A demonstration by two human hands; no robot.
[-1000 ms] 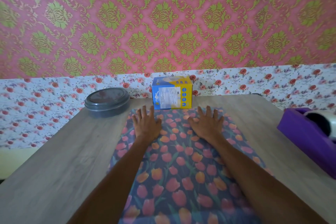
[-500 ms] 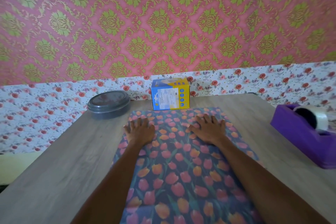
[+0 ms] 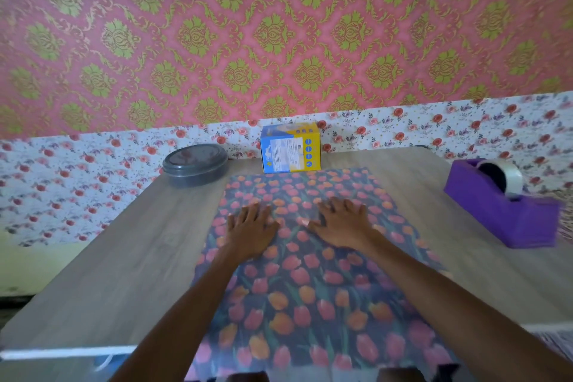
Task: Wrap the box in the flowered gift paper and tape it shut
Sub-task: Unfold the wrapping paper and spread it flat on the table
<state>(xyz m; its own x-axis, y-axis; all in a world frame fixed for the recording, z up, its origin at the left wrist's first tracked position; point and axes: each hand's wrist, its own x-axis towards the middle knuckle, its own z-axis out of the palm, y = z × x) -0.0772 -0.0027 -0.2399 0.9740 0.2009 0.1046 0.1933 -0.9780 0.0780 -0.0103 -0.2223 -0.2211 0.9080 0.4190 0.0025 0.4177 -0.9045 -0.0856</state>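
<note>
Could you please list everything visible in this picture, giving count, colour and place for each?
flowered gift paper: one, dark with pink and orange tulips, flat on the table's middle
cardboard box: one, blue and yellow, upright at the paper's far edge
round lidded container: one, grey, far left of the table
tape dispenser: one, purple, on the table's right side
tape roll: one, clear, in the dispenser
wood-look table: one, grey-brown, under everything
left hand: one, flat on the paper
right hand: one, flat on the paper
</note>
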